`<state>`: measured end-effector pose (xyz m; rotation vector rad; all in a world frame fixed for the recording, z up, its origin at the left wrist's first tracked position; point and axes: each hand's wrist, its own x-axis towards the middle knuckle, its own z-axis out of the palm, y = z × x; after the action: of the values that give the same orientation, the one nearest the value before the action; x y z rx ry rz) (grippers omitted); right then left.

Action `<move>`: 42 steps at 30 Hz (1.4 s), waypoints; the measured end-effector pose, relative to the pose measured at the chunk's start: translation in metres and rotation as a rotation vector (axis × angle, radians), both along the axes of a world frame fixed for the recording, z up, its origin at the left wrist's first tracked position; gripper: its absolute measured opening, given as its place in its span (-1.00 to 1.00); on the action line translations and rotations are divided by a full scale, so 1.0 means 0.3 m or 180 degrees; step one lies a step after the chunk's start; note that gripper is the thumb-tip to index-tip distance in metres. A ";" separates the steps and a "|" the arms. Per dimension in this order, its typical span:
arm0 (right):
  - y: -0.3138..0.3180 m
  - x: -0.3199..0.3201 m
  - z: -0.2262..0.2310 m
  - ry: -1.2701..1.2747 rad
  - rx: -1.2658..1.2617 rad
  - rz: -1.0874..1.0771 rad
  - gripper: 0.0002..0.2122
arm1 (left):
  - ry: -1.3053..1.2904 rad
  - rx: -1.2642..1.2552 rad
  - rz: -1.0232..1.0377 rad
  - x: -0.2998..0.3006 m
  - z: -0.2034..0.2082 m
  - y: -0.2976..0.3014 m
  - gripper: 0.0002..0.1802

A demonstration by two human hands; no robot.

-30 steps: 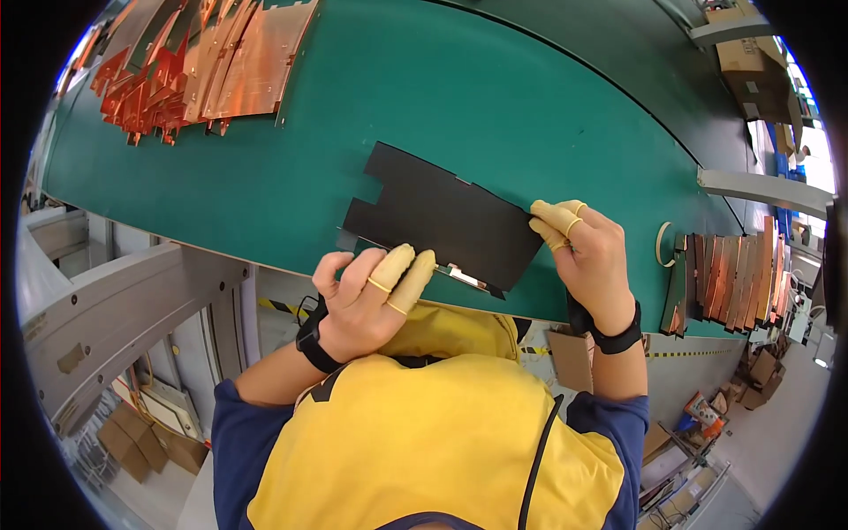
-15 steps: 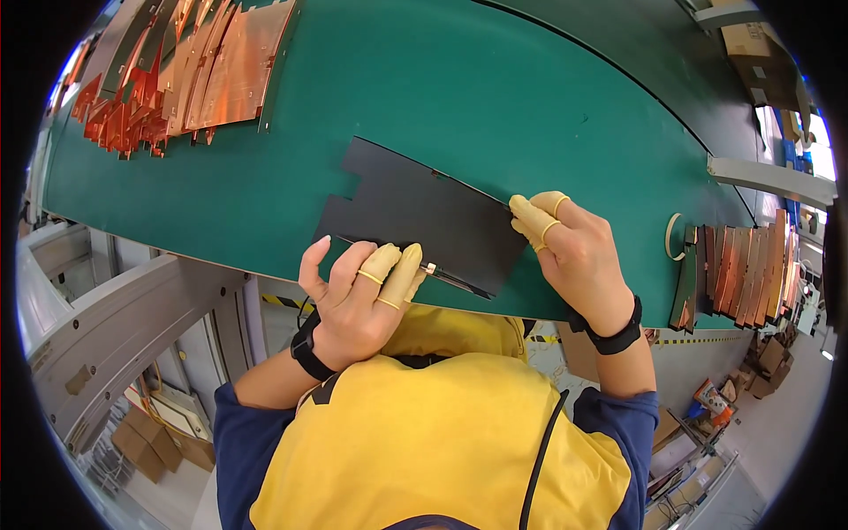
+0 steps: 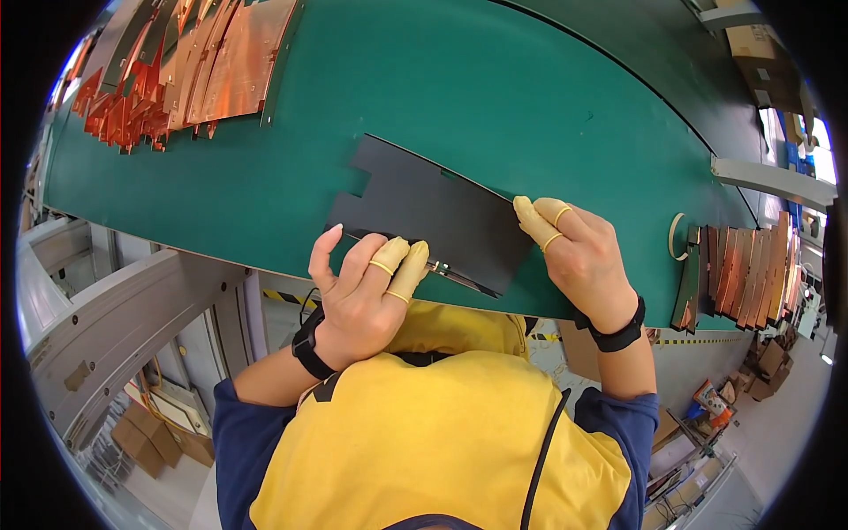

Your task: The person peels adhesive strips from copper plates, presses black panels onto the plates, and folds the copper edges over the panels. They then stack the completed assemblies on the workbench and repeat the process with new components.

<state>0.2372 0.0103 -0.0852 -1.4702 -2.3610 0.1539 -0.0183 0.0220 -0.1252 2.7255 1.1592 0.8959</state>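
A flat black sheet-metal panel [image 3: 433, 212] with a notched left end lies at a slant on the green table, near its front edge. My left hand [image 3: 367, 278] grips the panel's near edge, with yellow finger cots on two fingers and the thumb side hidden below. Beside those fingertips a small light-coloured clip or tab [image 3: 439, 267] shows on that edge. At the far right corner, the cot-covered fingertips of my right hand [image 3: 579, 252] are closed on the panel's edge.
Copper-coloured sheet panels [image 3: 243, 66] stand in a row at the far left of the green table [image 3: 221, 194]. More upright copper and black panels [image 3: 742, 269] stand at the right, next to a cream tape ring [image 3: 677, 237]. A grey metal frame [image 3: 150, 309] is at the lower left.
The black panel has shifted slightly to the right, together with both my hands. My grip on it looks the same.
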 end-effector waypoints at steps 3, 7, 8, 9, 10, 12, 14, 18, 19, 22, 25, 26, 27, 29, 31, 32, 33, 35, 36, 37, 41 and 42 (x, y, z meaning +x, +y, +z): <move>-0.003 0.000 -0.002 -0.0033 0.0036 0.0062 -0.62 | 0.0016 0.0003 -0.0024 -0.001 0.003 -0.001 -0.71; -0.009 -0.011 -0.003 -0.0058 -0.0007 0.0023 -0.59 | -0.0033 0.0014 -0.0017 0.005 0.004 -0.001 -0.77; -0.009 -0.016 -0.002 -0.0053 0.0034 0.0032 -0.58 | -0.0060 0.0017 -0.0004 0.005 0.004 -0.001 -0.80; -0.006 -0.020 0.001 -0.0049 0.0077 0.0044 -0.56 | -0.0059 0.0017 -0.0003 0.005 0.006 0.001 -0.80; -0.004 -0.021 0.003 -0.0045 0.0119 0.0057 -0.55 | -0.0049 -0.0003 -0.0016 0.004 0.008 0.004 -0.79; 0.000 -0.018 0.006 -0.0057 0.0088 0.0086 -0.54 | -0.0031 -0.0047 -0.0043 0.003 0.012 0.008 -0.78; 0.002 -0.011 0.007 -0.0082 0.0032 0.0133 -0.51 | -0.0038 -0.0046 -0.0048 0.006 0.010 0.009 -0.78; 0.005 0.009 0.002 -0.0102 0.0002 0.0205 -0.50 | -0.0042 -0.0041 -0.0068 0.017 0.008 0.009 -0.77; 0.006 0.007 0.003 -0.0101 -0.0002 0.0207 -0.50 | -0.0034 -0.0051 -0.0063 0.015 0.009 0.008 -0.77; 0.006 0.004 0.010 -0.0183 -0.0066 0.0236 -0.50 | -0.0026 -0.0076 -0.0074 0.011 0.006 0.008 -0.77; 0.002 -0.005 0.009 -0.0134 -0.0026 0.0203 -0.50 | -0.0027 -0.0106 -0.0111 0.010 0.004 0.006 -0.76; 0.000 -0.007 0.009 -0.0110 -0.0006 0.0186 -0.50 | -0.0026 -0.0109 -0.0113 0.011 0.004 0.006 -0.76; -0.002 -0.008 0.008 -0.0108 -0.0006 0.0186 -0.50 | -0.0024 -0.0113 -0.0116 0.012 0.004 0.005 -0.77; -0.006 -0.010 0.005 -0.0103 -0.0010 0.0140 -0.50 | -0.0021 -0.0116 -0.0120 0.014 0.005 0.004 -0.77; -0.008 -0.009 0.005 -0.0098 -0.0011 0.0115 -0.50 | -0.0012 -0.0126 -0.0085 0.016 0.005 0.000 -0.77; -0.008 -0.009 0.005 -0.0099 -0.0003 0.0115 -0.50 | -0.0007 -0.0131 -0.0067 0.017 0.006 -0.001 -0.77; -0.007 -0.009 0.006 -0.0100 0.0005 0.0115 -0.50 | -0.0004 -0.0131 -0.0069 0.018 0.007 0.000 -0.77; -0.006 -0.007 0.007 -0.0099 0.0013 0.0113 -0.50 | -0.0034 -0.0180 -0.0084 0.018 0.012 0.003 -0.76; -0.005 -0.007 0.008 -0.0102 0.0002 0.0122 -0.50 | -0.0049 -0.0205 -0.0092 0.019 0.014 0.004 -0.76; -0.005 -0.007 0.008 -0.0106 -0.0009 0.0132 -0.50 | -0.0047 -0.0206 -0.0094 0.019 0.014 0.006 -0.76; -0.004 -0.005 0.007 -0.0090 -0.0043 0.0156 -0.50 | -0.0066 -0.0278 -0.0236 0.017 0.014 0.011 -0.75; -0.004 -0.004 0.007 -0.0082 -0.0055 0.0164 -0.50 | -0.0046 -0.0256 -0.0256 0.016 0.013 0.012 -0.75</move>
<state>0.2358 0.0090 -0.0832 -1.4281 -2.4249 0.1698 -0.0134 0.0256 -0.1212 2.6760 1.0509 0.8388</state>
